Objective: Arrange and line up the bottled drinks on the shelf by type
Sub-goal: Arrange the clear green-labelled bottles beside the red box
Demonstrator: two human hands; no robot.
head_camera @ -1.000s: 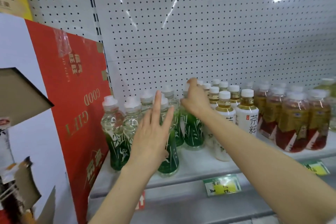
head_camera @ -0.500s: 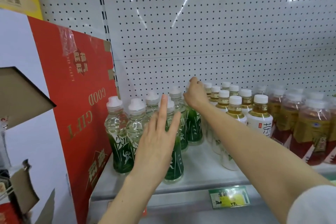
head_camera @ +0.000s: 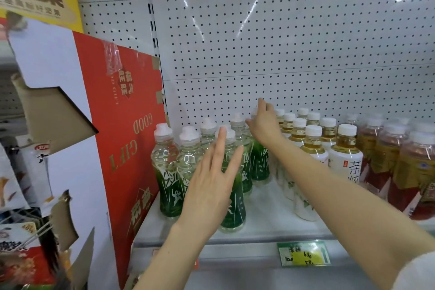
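Several clear bottles with green labels (head_camera: 168, 172) stand in rows at the left end of the white shelf (head_camera: 263, 223). To their right stand white-labelled tea bottles (head_camera: 346, 155), then amber bottles with red labels (head_camera: 388, 167). My left hand (head_camera: 211, 181) is flat with straight fingers against the front green bottle (head_camera: 233, 209). My right hand (head_camera: 264, 122) reaches to the back of the green row, fingers around the top of a rear bottle that the hand mostly hides.
A red gift carton (head_camera: 122, 148) leans against the shelf's left end. White pegboard (head_camera: 282, 42) backs the shelf. A green and yellow price tag (head_camera: 303, 253) hangs on the shelf's front edge. Snack packs (head_camera: 21, 254) hang at the far left.
My right hand has reached deeper toward the back of the green row. My left hand stays flat against the front green bottle. The view has shifted left and closer.
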